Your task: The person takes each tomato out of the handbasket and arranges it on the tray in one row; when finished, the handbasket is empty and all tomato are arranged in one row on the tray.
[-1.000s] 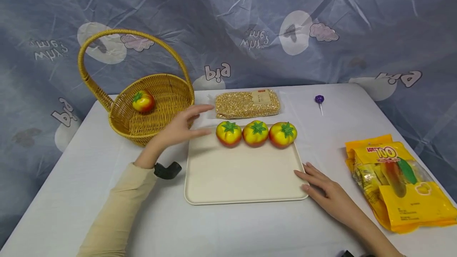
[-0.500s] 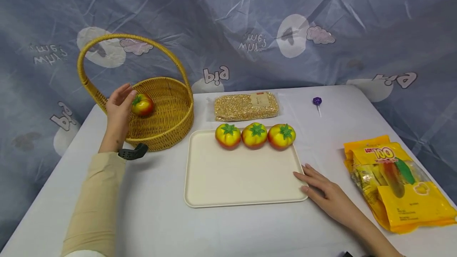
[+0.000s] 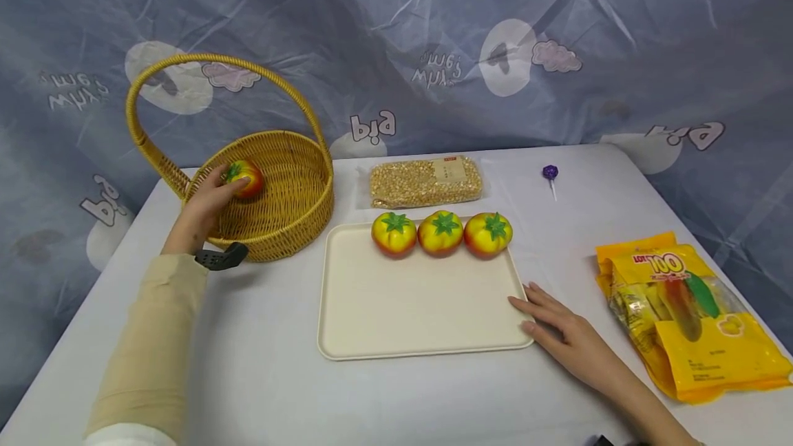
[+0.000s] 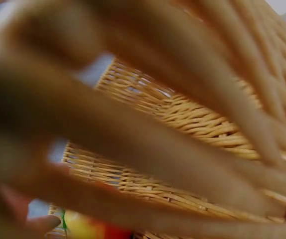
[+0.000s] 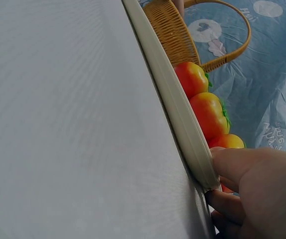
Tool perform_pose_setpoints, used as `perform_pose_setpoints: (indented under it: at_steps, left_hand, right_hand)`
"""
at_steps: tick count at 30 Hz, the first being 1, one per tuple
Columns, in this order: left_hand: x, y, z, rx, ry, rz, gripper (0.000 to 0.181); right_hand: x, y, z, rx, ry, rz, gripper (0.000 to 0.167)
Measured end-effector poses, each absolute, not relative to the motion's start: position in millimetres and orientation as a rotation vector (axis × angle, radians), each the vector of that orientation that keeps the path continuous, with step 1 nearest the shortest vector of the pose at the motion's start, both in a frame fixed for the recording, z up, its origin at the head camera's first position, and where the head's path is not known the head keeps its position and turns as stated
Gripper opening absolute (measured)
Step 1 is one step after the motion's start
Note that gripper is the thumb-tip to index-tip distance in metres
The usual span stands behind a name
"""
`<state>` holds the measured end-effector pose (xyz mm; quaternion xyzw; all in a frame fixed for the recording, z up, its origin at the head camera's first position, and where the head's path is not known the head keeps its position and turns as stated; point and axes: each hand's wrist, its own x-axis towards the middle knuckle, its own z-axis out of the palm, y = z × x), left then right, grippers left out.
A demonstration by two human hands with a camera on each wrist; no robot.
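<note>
In the head view, my left hand [image 3: 207, 198] reaches into the wicker basket [image 3: 281, 243] from its left side. Thumb and fingers grip a red-and-yellow toy tomato [image 3: 252, 181] with green leaves, low in the basket. Blurred basket handle strands cover much of the left wrist view, with part of that tomato [image 4: 95, 226] at the bottom. My right hand [image 3: 566, 336] holds the near right corner of a cream tray [image 3: 421, 308]. The right wrist view shows a digit over the tray's rim [image 5: 175, 107] and others beside its lower edge.
Three similar tomatoes [image 3: 440, 232] stand in a row along the tray's far edge. Behind them lies a clear bag of yellow kernels [image 3: 409, 183]. A purple lollipop [image 3: 550, 173] lies at the back right, and a yellow candy bag [image 3: 694, 322] on the right.
My left hand has moved left from beside the tray's far edge to the basket, then down onto the tomato inside, which it now grips. The right hand has stayed at the tray corner.
</note>
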<state>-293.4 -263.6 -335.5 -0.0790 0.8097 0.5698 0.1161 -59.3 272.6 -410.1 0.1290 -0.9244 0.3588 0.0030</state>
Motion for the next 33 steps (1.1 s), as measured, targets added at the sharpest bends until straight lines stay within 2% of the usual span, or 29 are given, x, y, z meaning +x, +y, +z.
perform_pose_setpoints:
  at_steps: [4,13,19,33]
  left_hand:
    - [-299.1,-263.4,-337.2,-0.165,2.404,1.538,0.087]
    - [-302.4,-256.4,-342.1,0.017,2.698,1.233,0.075]
    - [-301.4,-254.8,-343.5,0.033,2.728,1.213,0.065]
    - [-290.1,-248.5,-338.8,0.055,2.736,1.387,0.071]
  right_hand:
    - [-59.9,272.9,-408.8,0.398,-2.899,1.132,0.038]
    - [-61.5,272.1,-409.5,0.408,-2.896,1.108,0.038]
    - [-60.8,272.4,-408.8,0.399,-2.895,1.114,0.038]
    - [-60.3,273.0,-411.2,0.389,-2.907,1.129,0.038]
